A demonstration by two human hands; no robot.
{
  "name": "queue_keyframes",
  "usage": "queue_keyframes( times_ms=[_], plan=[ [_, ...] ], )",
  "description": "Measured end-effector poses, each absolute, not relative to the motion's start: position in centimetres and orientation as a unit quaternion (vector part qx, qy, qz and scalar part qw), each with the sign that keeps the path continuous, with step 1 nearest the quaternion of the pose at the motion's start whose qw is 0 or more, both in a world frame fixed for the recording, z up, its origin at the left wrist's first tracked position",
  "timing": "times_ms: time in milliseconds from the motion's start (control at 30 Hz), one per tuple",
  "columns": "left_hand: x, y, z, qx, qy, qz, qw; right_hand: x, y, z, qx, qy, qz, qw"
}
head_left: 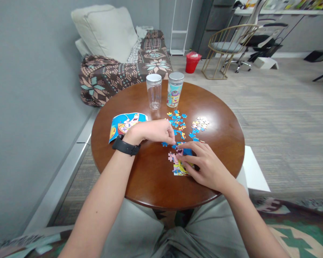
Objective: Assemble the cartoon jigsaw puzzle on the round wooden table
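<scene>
A partly joined jigsaw puzzle (pixel 181 171) in yellow, blue and pink lies near the front of the round table. My right hand (pixel 206 163) rests over its right side, fingers spread and fingertips on the pieces. Just above its top left edge, my left hand (pixel 160 130) is bent down with its fingers pinched together. A small blue puzzle piece (pixel 174 147) shows at those fingertips; the grip itself is partly hidden. Loose puzzle pieces (pixel 177 122) are scattered beyond both hands. The printed picture sheet (pixel 125 122) lies left, partly covered by my left wrist.
A clear jar (pixel 154 93) and a printed jar (pixel 174 91) stand at the back of the brown table (pixel 148 182). Pale pieces (pixel 200 123) lie in a pile at right. Beyond are a covered sofa (pixel 123 71), a red bin (pixel 192 62) and a gold-framed chair (pixel 226 48).
</scene>
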State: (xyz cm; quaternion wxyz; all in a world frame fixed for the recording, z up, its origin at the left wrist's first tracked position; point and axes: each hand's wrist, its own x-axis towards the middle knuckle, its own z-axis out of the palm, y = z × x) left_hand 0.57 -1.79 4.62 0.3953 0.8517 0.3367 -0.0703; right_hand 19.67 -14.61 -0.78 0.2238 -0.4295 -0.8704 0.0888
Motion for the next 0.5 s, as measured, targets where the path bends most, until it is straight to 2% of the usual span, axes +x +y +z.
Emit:
queue_keyframes(
  times_ms=[500],
  plan=[
    [1.23, -1.98, 3.83, 0.861, 0.318, -0.094, 0.385, 19.89, -14.47, -0.95, -0.418, -0.874, 0.094, 0.229]
  ],
)
